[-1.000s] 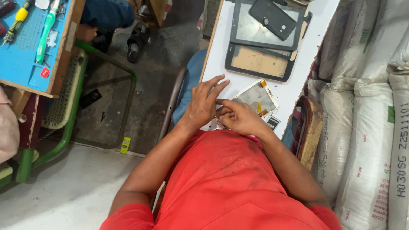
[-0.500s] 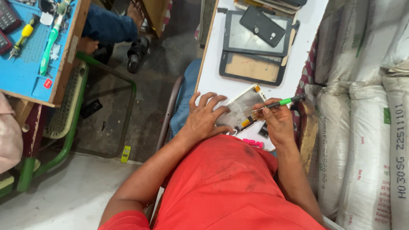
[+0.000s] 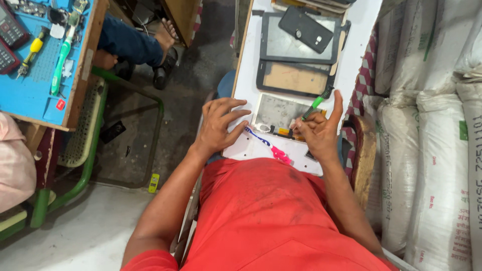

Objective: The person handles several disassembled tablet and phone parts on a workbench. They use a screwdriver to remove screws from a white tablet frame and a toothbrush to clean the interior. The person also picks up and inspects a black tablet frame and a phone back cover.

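Note:
A grey opened device panel (image 3: 279, 113) lies flat on the white tabletop (image 3: 251, 60). My left hand (image 3: 219, 124) rests on the table at the panel's left edge, fingers spread, some touching it. My right hand (image 3: 317, 131) grips a green-handled tool (image 3: 314, 104), its tip at the panel's right side. A pink and blue tool (image 3: 271, 145) lies on the table between my hands, just in front of the panel.
Two dark tablet frames (image 3: 296, 78) and a black phone back cover (image 3: 306, 29) lie farther up the table. White sacks (image 3: 432, 150) are stacked at the right. A blue workbench (image 3: 35, 80) with tools stands at the left, another person's legs (image 3: 125, 45) beside it.
The panel, held tilted before, now lies flat on the table. My left hand slid to its left edge. My right hand with the green tool moved onto its right side.

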